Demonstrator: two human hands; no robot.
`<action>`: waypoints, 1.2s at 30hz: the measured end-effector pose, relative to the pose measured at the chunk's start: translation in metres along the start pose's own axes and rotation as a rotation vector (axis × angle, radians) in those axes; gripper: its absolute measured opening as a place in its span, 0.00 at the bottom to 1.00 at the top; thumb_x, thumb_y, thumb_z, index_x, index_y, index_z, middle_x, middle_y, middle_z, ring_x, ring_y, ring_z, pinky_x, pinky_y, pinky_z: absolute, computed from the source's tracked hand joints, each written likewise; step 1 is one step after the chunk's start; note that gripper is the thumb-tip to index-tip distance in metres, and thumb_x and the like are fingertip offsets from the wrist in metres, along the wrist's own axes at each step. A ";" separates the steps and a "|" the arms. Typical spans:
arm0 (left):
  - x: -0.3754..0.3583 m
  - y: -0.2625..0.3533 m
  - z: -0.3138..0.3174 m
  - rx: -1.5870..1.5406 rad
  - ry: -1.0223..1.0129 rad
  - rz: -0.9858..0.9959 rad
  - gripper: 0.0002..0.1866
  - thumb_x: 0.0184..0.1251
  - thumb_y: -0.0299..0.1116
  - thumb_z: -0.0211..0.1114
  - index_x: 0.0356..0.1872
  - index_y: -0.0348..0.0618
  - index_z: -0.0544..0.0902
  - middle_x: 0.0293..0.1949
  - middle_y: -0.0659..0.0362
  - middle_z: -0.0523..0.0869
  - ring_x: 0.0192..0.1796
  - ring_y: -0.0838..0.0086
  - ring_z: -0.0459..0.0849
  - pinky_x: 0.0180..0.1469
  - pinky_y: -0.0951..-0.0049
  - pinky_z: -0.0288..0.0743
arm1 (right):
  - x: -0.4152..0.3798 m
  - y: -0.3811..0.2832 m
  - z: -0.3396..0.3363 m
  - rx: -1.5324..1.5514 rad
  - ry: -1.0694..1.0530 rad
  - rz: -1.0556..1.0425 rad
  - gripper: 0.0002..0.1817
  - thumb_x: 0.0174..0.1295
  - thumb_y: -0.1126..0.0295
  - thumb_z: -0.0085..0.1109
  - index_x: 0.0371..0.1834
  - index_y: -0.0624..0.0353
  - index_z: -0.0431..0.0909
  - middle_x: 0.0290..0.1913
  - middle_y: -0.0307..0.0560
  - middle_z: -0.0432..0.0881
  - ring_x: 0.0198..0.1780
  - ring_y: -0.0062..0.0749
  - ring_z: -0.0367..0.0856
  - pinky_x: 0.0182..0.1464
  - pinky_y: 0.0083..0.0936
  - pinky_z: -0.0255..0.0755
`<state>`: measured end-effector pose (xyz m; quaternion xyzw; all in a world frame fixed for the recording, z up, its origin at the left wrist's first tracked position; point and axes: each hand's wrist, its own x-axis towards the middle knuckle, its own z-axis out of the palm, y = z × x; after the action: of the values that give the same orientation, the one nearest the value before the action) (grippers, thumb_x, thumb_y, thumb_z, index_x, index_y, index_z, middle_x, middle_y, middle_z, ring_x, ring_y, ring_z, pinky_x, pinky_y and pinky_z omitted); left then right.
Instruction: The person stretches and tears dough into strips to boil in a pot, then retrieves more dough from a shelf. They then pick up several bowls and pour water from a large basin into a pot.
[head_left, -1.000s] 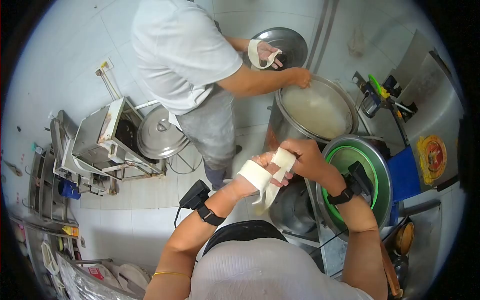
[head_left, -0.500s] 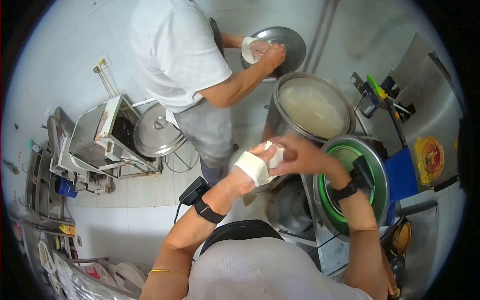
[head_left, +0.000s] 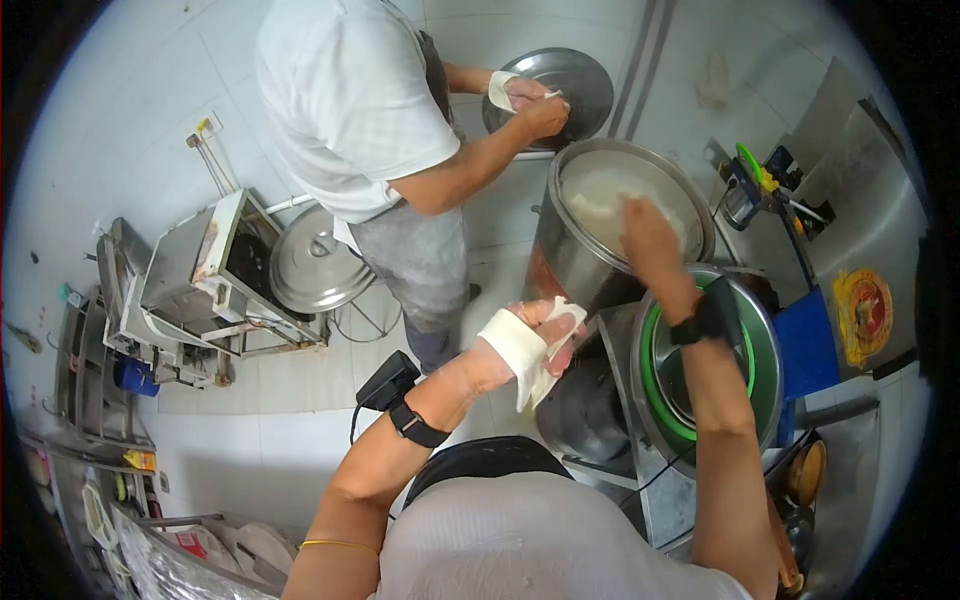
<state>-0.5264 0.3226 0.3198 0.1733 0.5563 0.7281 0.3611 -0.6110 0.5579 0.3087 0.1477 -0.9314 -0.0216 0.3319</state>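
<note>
A white strip of dough point(head_left: 520, 345) is wrapped around my left hand point(head_left: 545, 325), which is held palm up beside the big steel pot point(head_left: 575, 265). The strip's ends hang below the palm. My right hand point(head_left: 645, 235) reaches over the pot's rim into the pale milky liquid point(head_left: 610, 195); whether its fingers grip anything there I cannot tell. A black band with a device sits on each of my wrists.
A person in a white shirt point(head_left: 350, 100) stands across from me, both hands on a dough strip point(head_left: 500, 90) over a steel lid point(head_left: 560, 85). A green-rimmed steel basin point(head_left: 760, 350) is at my right. Another lid point(head_left: 315, 265) and a metal machine point(head_left: 200, 280) stand left.
My right hand left the strip on my left hand and moved up into the pot. The other person's right hand came back from the pot to the strip on their left hand.
</note>
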 end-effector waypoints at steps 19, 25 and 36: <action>0.005 -0.010 -0.008 -0.102 0.031 -0.063 0.13 0.59 0.42 0.54 0.36 0.43 0.74 0.19 0.62 0.75 0.22 0.78 0.76 0.27 0.79 0.73 | -0.012 -0.072 -0.048 0.682 -0.013 -0.421 0.05 0.49 0.70 0.51 0.24 0.60 0.71 0.21 0.48 0.73 0.27 0.44 0.74 0.26 0.35 0.67; 0.007 0.005 -0.005 -0.290 0.141 0.041 0.10 0.59 0.37 0.54 0.31 0.41 0.76 0.24 0.60 0.77 0.26 0.76 0.77 0.28 0.78 0.74 | 0.010 0.009 -0.012 0.175 0.065 0.048 0.20 0.44 0.72 0.56 0.43 0.61 0.67 0.31 0.48 0.71 0.28 0.36 0.73 0.30 0.27 0.67; 0.012 0.001 -0.008 -0.556 -0.057 0.081 0.17 0.60 0.35 0.52 0.49 0.41 0.68 0.43 0.56 0.73 0.36 0.70 0.79 0.35 0.70 0.77 | -0.019 -0.085 -0.041 1.212 -0.522 0.031 0.12 0.53 0.66 0.51 0.35 0.63 0.73 0.27 0.45 0.77 0.30 0.30 0.74 0.35 0.26 0.68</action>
<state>-0.5403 0.3253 0.3166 0.1100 0.3177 0.8613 0.3810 -0.5495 0.4846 0.3171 0.2850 -0.8306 0.4762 -0.0466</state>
